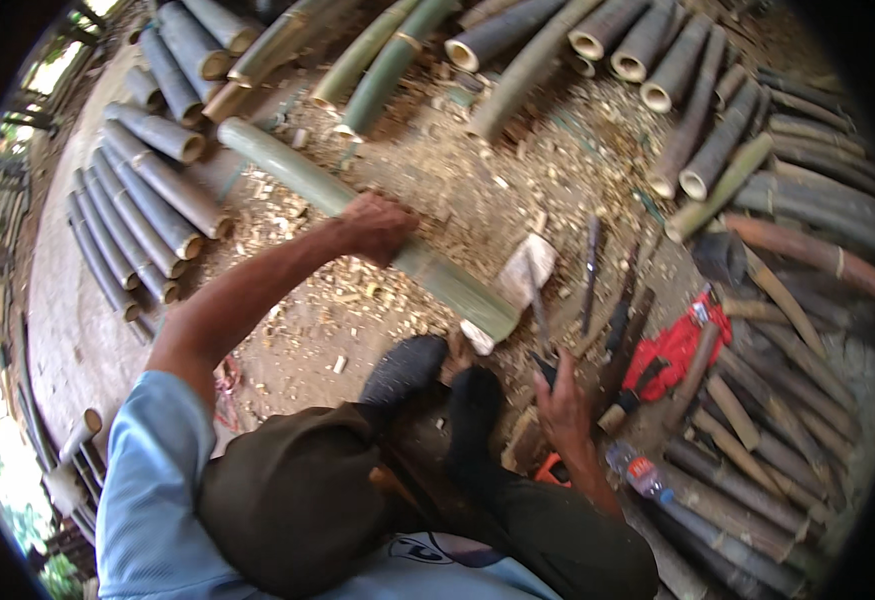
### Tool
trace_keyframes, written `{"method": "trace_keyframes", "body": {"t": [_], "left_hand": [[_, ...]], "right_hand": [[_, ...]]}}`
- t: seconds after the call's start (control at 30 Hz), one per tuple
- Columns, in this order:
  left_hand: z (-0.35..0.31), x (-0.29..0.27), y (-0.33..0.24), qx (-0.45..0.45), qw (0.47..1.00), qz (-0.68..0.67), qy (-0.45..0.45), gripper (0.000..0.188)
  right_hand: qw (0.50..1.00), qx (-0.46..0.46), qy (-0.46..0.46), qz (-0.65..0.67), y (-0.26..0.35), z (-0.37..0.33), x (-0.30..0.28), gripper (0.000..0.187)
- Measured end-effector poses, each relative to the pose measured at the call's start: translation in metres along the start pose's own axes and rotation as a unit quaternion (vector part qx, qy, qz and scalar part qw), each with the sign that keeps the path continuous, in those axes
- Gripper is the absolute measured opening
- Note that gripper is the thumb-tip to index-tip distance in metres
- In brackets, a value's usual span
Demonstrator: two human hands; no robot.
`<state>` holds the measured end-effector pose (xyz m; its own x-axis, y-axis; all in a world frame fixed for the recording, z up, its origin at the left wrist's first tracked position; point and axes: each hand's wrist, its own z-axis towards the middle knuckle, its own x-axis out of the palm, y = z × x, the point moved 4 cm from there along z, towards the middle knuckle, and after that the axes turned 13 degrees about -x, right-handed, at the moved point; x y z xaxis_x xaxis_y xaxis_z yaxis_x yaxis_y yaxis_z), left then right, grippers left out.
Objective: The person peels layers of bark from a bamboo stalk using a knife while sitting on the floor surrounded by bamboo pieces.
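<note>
A pale green bamboo tube (287, 165) lies slantwise in front of me, from the upper left to near my feet. Closed over its middle is my left hand (382, 228), at the end of an outstretched arm. My right hand (564, 400) is right of my feet, wrapped round the dark handle of a knife (537, 295). The narrow blade points away from me, just right of the tube's near end. Behind the blade is a pale whitish slab (529, 268). Another whitish piece (477, 338) shows beneath the tube's near end.
Wood chips (357, 300) cover the ground. Cut bamboo lengths (147, 180) lie in rows at left, far side and right. Near my right hand are a dark rod-like tool (590, 265), a red cloth-like item (672, 345) and a plastic bottle (640, 472). My dark-covered feet (404, 372) stand close by.
</note>
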<state>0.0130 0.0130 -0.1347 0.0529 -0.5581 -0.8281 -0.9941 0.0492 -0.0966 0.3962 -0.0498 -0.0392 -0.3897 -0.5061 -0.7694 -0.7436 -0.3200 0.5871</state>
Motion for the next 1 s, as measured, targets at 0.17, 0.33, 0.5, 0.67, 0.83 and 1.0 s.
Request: {"method": "trace_keyframes", "body": {"t": [0.17,0.33,0.5,0.67,0.83,1.0], "left_hand": [[0.010,0.003,-0.004,0.031,0.998,-0.033,-0.047,0.034],[0.009,0.010,0.002,0.033,0.997,-0.026,-0.066,0.037],[0.009,0.006,-0.007,0.015,0.999,-0.021,-0.044,0.042],[-0.007,0.013,0.001,0.015,0.990,-0.020,-0.141,0.035],[0.005,0.009,-0.012,0.013,0.994,-0.015,-0.112,0.035],[-0.007,0.017,0.000,0.027,0.980,0.005,-0.197,0.033]], "right_hand": [[0.997,-0.082,-0.009,-0.012,0.013,0.011,-0.007,0.050],[0.991,-0.127,-0.047,0.008,0.032,0.017,-0.008,0.043],[0.994,-0.042,0.072,-0.074,0.001,0.027,-0.004,0.029],[0.978,-0.188,-0.088,0.035,0.062,0.021,-0.030,0.043],[0.989,-0.089,0.055,-0.109,0.009,0.033,-0.005,0.033],[0.985,-0.167,-0.027,-0.023,0.069,0.038,-0.030,0.032]]}}
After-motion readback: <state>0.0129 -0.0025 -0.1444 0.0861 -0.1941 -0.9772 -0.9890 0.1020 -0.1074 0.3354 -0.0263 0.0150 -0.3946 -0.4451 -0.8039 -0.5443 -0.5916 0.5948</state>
